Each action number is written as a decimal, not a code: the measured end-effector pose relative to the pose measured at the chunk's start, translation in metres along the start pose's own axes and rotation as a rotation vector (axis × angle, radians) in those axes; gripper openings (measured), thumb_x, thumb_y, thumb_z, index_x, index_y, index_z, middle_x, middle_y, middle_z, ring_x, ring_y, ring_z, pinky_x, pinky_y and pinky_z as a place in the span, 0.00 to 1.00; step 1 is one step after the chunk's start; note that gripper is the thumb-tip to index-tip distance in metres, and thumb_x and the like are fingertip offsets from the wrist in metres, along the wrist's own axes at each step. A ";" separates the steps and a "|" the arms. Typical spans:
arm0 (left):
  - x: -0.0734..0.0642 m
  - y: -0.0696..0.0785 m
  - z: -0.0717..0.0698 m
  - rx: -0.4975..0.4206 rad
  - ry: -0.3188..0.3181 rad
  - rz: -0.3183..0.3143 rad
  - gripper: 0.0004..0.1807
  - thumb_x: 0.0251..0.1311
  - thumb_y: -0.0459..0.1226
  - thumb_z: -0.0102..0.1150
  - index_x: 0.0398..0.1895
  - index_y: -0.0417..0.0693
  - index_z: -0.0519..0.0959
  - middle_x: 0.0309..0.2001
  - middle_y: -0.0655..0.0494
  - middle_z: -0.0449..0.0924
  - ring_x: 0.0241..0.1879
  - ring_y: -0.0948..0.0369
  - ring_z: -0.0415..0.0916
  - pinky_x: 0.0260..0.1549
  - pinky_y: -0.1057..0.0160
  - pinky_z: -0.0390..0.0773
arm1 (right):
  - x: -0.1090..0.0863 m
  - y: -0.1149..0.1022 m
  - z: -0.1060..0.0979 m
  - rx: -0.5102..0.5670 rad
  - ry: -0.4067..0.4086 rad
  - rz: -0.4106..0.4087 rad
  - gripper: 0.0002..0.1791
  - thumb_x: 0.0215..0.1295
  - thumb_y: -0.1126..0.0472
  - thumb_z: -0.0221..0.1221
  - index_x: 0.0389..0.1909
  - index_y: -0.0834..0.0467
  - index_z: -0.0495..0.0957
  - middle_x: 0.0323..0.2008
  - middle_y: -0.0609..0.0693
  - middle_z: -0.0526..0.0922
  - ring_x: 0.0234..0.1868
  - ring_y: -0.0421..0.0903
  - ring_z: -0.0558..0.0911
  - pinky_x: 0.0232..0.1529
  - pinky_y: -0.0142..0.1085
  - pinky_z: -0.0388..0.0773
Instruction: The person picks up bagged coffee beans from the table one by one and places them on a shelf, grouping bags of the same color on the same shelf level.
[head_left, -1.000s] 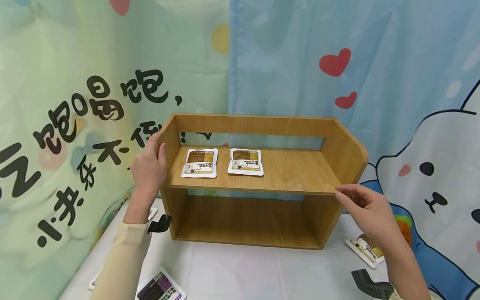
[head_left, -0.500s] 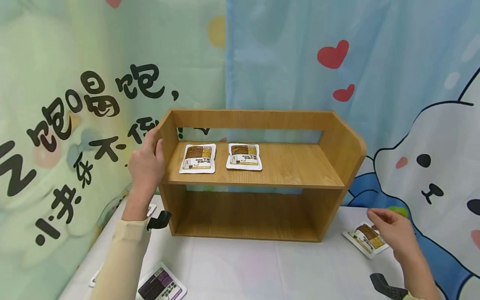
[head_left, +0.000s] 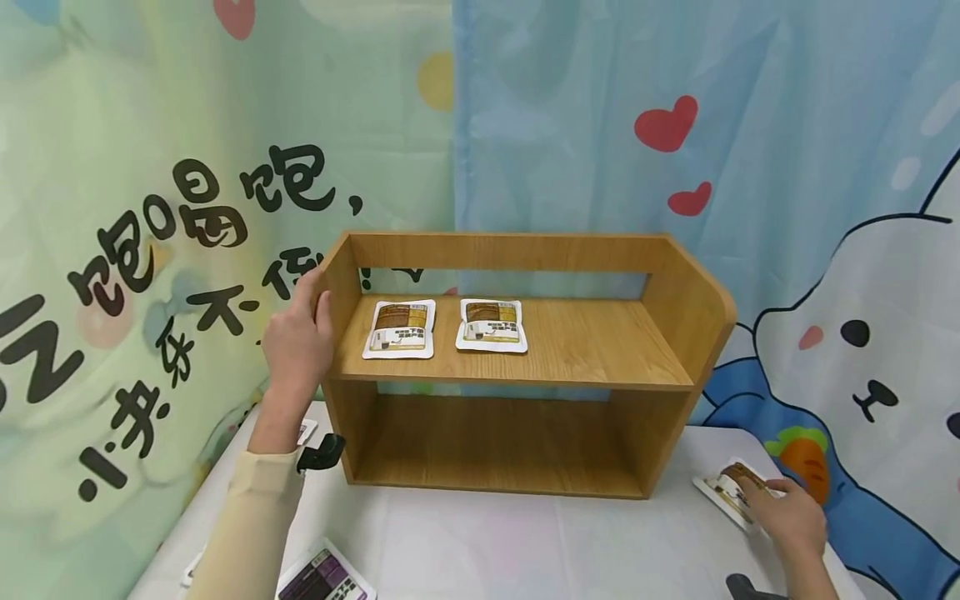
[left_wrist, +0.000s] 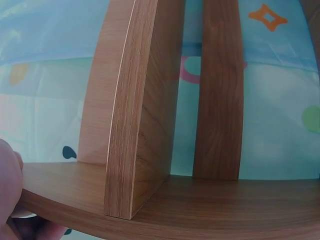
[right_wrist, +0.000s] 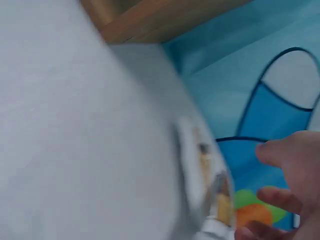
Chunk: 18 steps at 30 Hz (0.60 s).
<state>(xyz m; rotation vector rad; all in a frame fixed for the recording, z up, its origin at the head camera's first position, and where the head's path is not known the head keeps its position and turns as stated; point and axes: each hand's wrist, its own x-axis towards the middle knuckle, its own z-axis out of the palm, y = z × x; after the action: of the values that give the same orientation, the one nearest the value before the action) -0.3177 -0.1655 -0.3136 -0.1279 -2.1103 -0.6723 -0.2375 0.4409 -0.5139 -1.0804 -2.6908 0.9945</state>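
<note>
A two-tier wooden shelf [head_left: 540,358] stands on the white-covered bench [head_left: 480,546], and at its nine o'clock the left hand [head_left: 300,346] has its grip clenched round the upright side panel. At the shelf's four o'clock, near the bench's edge, a brown-and-white pouch [head_left: 722,493] lies partly under the right hand [head_left: 791,521]. That grip is slack: in the right wrist view, thumb and fingers stand apart beside the pouch, which is blurred there. On the upper board, two similar pouches lie flat and apart: the nearer-to-grip pouch [head_left: 400,329] towards nine o'clock, the middle pouch [head_left: 491,325] at its three o'clock. A purple-and-white pouch [head_left: 326,579], cut by the frame, rests on the bench between the shelf's seven and eight o'clock, just beside the cream sleeve [head_left: 243,517]. Behind everything hangs a printed curtain [head_left: 555,125], with red hearts towards one o'clock.
</note>
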 end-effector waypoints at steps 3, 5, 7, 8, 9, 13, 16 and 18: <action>0.000 0.000 0.000 -0.004 0.003 0.003 0.19 0.72 0.40 0.49 0.63 0.47 0.71 0.29 0.38 0.79 0.13 0.50 0.62 0.13 0.54 0.61 | 0.003 0.002 0.012 -0.037 -0.019 0.038 0.43 0.66 0.40 0.52 0.61 0.75 0.56 0.52 0.76 0.63 0.52 0.70 0.64 0.50 0.59 0.68; 0.000 0.000 0.001 -0.003 -0.005 0.000 0.19 0.73 0.40 0.49 0.63 0.48 0.71 0.26 0.39 0.77 0.13 0.51 0.62 0.13 0.55 0.61 | 0.002 0.002 0.016 -0.040 -0.033 0.054 0.46 0.66 0.38 0.51 0.62 0.76 0.53 0.52 0.76 0.62 0.53 0.71 0.62 0.51 0.60 0.67; -0.001 0.000 0.002 -0.003 -0.009 -0.003 0.19 0.73 0.41 0.48 0.63 0.49 0.71 0.23 0.40 0.75 0.13 0.51 0.62 0.13 0.55 0.60 | 0.001 0.001 0.018 -0.039 -0.035 0.069 0.47 0.65 0.37 0.50 0.63 0.77 0.51 0.52 0.77 0.59 0.53 0.71 0.61 0.51 0.59 0.66; -0.001 0.000 0.003 -0.002 -0.007 -0.004 0.19 0.73 0.41 0.48 0.63 0.49 0.71 0.22 0.41 0.75 0.13 0.51 0.61 0.13 0.55 0.60 | 0.001 0.000 0.019 -0.044 -0.036 0.076 0.48 0.65 0.37 0.49 0.64 0.77 0.51 0.51 0.77 0.58 0.53 0.72 0.60 0.52 0.59 0.66; -0.001 0.000 0.003 0.001 -0.002 -0.004 0.19 0.73 0.41 0.48 0.63 0.49 0.71 0.22 0.41 0.75 0.13 0.51 0.61 0.13 0.55 0.60 | 0.001 0.000 0.020 -0.043 -0.033 0.083 0.49 0.65 0.37 0.49 0.64 0.77 0.50 0.51 0.78 0.57 0.53 0.72 0.59 0.51 0.59 0.66; -0.003 0.000 0.003 0.007 0.015 -0.009 0.18 0.72 0.40 0.49 0.63 0.49 0.72 0.24 0.40 0.77 0.12 0.51 0.61 0.12 0.55 0.60 | 0.003 0.003 0.025 -0.070 -0.030 0.130 0.52 0.62 0.37 0.54 0.66 0.76 0.47 0.50 0.80 0.53 0.53 0.72 0.58 0.51 0.58 0.68; -0.004 0.001 0.003 -0.002 0.004 -0.006 0.18 0.72 0.39 0.49 0.63 0.48 0.72 0.27 0.39 0.78 0.12 0.51 0.60 0.13 0.55 0.60 | 0.006 0.008 0.028 -0.090 -0.018 0.153 0.55 0.61 0.38 0.58 0.68 0.75 0.44 0.52 0.80 0.53 0.56 0.72 0.57 0.53 0.58 0.68; -0.003 0.001 0.004 -0.010 0.004 0.002 0.18 0.72 0.40 0.49 0.63 0.47 0.71 0.29 0.38 0.79 0.13 0.51 0.61 0.13 0.55 0.60 | 0.009 0.010 0.028 -0.075 -0.006 0.154 0.57 0.60 0.39 0.60 0.70 0.73 0.40 0.56 0.80 0.52 0.58 0.73 0.56 0.56 0.59 0.66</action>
<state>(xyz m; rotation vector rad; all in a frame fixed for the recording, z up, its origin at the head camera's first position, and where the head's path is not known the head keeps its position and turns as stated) -0.3184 -0.1615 -0.3176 -0.1338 -2.1028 -0.6813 -0.2466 0.4368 -0.5430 -1.3180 -2.7039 0.9248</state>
